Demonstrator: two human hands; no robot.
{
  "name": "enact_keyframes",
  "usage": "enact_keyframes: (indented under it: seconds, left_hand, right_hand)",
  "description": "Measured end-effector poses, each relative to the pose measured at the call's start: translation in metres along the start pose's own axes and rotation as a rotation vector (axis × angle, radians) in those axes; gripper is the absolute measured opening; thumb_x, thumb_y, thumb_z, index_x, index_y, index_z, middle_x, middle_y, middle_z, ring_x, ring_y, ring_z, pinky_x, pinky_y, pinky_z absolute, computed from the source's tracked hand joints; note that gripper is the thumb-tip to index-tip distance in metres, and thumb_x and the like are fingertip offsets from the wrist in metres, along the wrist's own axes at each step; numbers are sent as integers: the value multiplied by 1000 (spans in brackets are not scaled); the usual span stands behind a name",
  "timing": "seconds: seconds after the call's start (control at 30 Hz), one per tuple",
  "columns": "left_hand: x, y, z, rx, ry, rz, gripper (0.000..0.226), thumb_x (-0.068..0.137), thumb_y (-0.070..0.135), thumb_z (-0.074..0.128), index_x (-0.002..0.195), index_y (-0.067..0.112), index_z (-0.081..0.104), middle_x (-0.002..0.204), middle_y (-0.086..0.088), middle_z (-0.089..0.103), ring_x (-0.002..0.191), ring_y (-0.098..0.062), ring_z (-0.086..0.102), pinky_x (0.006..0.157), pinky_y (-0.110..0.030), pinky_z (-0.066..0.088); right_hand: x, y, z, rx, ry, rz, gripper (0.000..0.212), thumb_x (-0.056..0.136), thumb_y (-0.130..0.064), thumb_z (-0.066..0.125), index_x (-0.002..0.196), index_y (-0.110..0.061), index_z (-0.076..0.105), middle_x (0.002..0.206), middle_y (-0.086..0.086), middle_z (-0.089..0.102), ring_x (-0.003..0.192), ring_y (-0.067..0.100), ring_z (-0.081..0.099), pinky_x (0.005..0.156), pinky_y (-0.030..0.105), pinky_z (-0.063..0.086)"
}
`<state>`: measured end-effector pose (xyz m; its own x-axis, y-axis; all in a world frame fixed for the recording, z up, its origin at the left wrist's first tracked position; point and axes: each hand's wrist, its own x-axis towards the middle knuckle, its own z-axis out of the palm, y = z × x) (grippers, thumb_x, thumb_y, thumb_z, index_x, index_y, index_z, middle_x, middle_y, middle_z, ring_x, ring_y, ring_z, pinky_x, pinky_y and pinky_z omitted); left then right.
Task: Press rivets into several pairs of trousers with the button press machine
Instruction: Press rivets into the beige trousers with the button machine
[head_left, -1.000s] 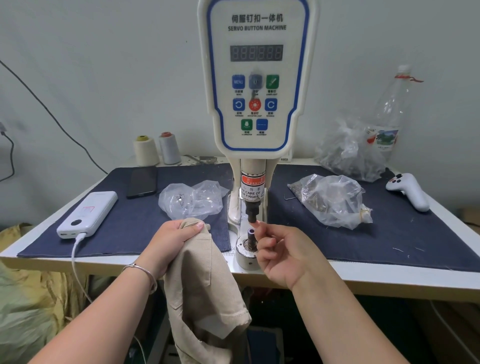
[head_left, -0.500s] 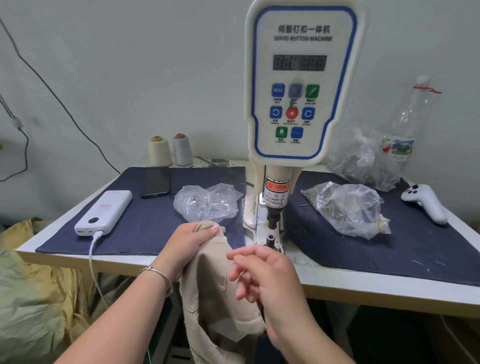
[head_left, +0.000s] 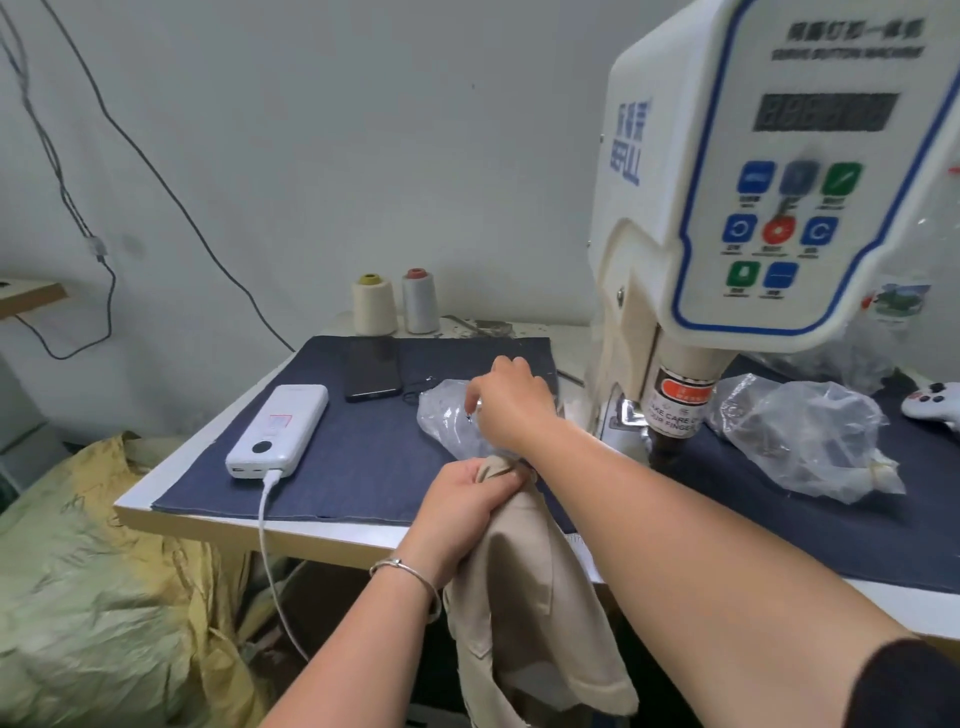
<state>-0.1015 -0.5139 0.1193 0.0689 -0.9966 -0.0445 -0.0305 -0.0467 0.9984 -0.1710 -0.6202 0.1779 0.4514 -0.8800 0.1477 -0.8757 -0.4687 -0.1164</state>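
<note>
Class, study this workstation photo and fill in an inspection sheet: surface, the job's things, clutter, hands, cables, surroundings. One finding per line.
Surface: white table covered by a dark blue cloth.
Job's things: button press machine; beige trousers hanging off the front edge; clear bag left of the machine, another clear bag to its right.
Clutter: white power bank, black phone, two thread cones, white controller.
Hands: left hand grips the trousers' top; right hand reaches into the left bag, fingertips hidden.
Cables: white lead from the power bank; dark wires on the wall.
Surroundings: grey wall; yellow-green sack beside the table.
</note>
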Motion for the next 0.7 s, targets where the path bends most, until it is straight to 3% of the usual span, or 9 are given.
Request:
enact_keyframes:
  seconds: [0.2,0.47,0.7]
  left_hand:
    - [0,2,-3,-56,-55,-8,22,93,23,68,86,2,64,81,-12,61,77,-19,53,73,-32,41]
    - [-1,3,-3,-48,-58,6,23,92,25,70,80,7,60,77,-10,58,76,-17,48,71,-32,38]
    - [-2,4,-3,-27,-38,-1,30,92,22,69,68,13,54,70,-7,53,69,-15,45,62,-30,35]
  right_hand:
    - [20,-4,15,-120,-20,24,30,92,-15,52,117,-24,64,123,6,45,117,27,37,91,38,38]
    - [27,-7,19,-208,-14,73,33,89,-15,55,122,-12,57,124,9,48,118,28,40,91,39,42]
    - [29,-8,22,-148,-99,65,41,88,-15,58,130,-16,56,129,10,49,123,28,40,92,37,43]
